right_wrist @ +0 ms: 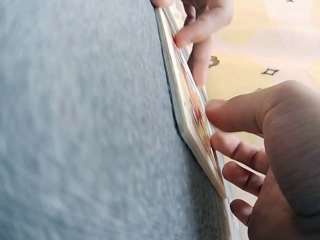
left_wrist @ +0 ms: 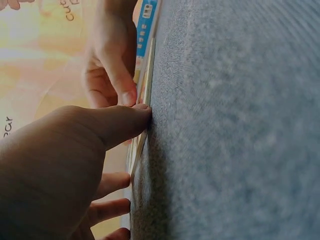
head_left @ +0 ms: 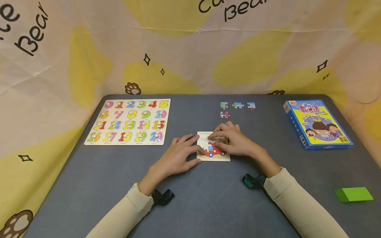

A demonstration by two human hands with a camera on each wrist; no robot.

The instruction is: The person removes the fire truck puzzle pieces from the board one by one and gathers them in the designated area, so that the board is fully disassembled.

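A small square jigsaw board point(head_left: 213, 158) with a picture of a red vehicle point(head_left: 212, 150) lies flat at the middle of the table. From the left, my left hand point(head_left: 178, 156) reaches it, index finger on the picture and thumb point(left_wrist: 132, 120) at the near left edge. My right hand point(head_left: 235, 140) rests over the upper right part, its thumb point(right_wrist: 225, 116) and index fingertip touching the picture. Part of the picture is hidden under that hand. Several loose jigsaw pieces point(head_left: 237, 105) lie behind the board.
A number peg puzzle board point(head_left: 166, 122) lies at the back left. On the right stands a blue and yellow box point(head_left: 324, 127), with a green block point(head_left: 354, 194) nearer to me. Printed cloth point(head_left: 178, 43) hangs behind the grey table point(head_left: 208, 201).
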